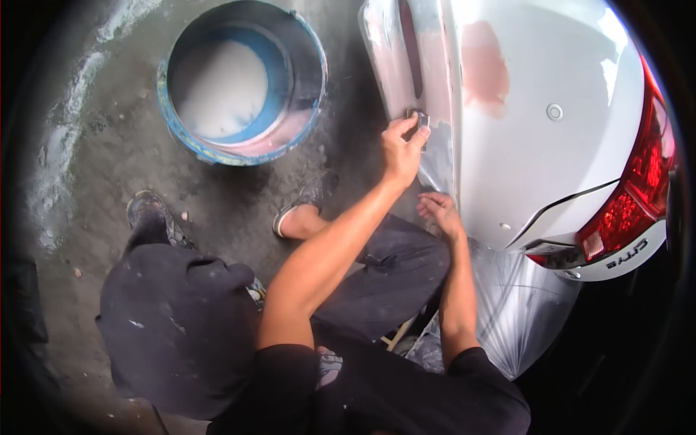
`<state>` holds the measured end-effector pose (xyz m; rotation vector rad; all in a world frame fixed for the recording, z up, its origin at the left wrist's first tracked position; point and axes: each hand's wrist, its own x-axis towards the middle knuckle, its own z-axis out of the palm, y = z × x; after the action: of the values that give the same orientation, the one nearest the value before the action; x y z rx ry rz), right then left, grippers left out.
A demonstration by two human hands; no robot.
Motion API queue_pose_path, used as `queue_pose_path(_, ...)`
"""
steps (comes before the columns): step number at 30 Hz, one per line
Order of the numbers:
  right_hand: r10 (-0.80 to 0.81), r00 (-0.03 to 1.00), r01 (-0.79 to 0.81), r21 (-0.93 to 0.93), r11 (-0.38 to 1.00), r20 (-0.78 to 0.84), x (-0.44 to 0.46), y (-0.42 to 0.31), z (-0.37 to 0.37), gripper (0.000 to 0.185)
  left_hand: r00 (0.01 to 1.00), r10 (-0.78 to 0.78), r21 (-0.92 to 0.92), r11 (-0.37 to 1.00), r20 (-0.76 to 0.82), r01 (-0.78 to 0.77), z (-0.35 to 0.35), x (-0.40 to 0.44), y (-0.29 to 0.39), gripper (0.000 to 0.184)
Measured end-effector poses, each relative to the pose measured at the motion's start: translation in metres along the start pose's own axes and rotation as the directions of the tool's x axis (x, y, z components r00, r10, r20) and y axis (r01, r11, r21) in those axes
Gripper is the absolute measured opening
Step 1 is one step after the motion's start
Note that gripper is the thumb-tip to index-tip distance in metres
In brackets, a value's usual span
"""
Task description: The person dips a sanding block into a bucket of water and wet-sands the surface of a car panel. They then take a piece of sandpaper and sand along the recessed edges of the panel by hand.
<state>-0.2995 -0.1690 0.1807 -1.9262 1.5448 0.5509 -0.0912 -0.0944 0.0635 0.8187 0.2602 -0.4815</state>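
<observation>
My left hand [404, 151] is closed on a small grey block [423, 122], held between thumb and fingers against a long car body panel edge [435, 87]. Pink and grey patches cover that panel, and a dark slot runs along it. Lower down, my right hand [441, 210] is beside the panel's lower end, its fingers loosely bent and slightly apart, with no object seen in them. The white car body [533, 159] carries a round pink patch [484, 69] near both hands.
A blue-rimmed bucket [165, 109] holding whitish liquid stands on the dusty floor [94, 167]. At right are a red tail light [629, 199] and lettering on the car. Clear plastic sheeting [515, 304] hangs below. My bent legs [174, 319] take up the lower left.
</observation>
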Motion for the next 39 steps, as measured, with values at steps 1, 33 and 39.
queue_pose_path(1, -0.006, 1.000, 0.006, 0.024, 1.000, 0.006, 0.003, -0.001, -0.001, 0.031, 1.000, -0.013, 0.067, 0.998, 0.023, 0.011, -0.001, 0.004, 0.000, 0.021)
queue_pose_path(33, 0.009, 1.000, -0.009, 0.027, 1.000, 0.004, -0.004, -0.007, 0.008, 0.032, 0.980, -0.128, 0.124, 0.986, 0.152, 0.109, -0.007, 0.051, 0.031, 0.021)
queue_pose_path(39, 0.022, 1.000, -0.023, 0.043, 0.999, 0.021, 0.004, 0.008, 0.004, 0.032, 0.948, 0.307, 0.045, 0.952, -0.085, -0.304, 0.001, 0.020, 0.003, 0.020)
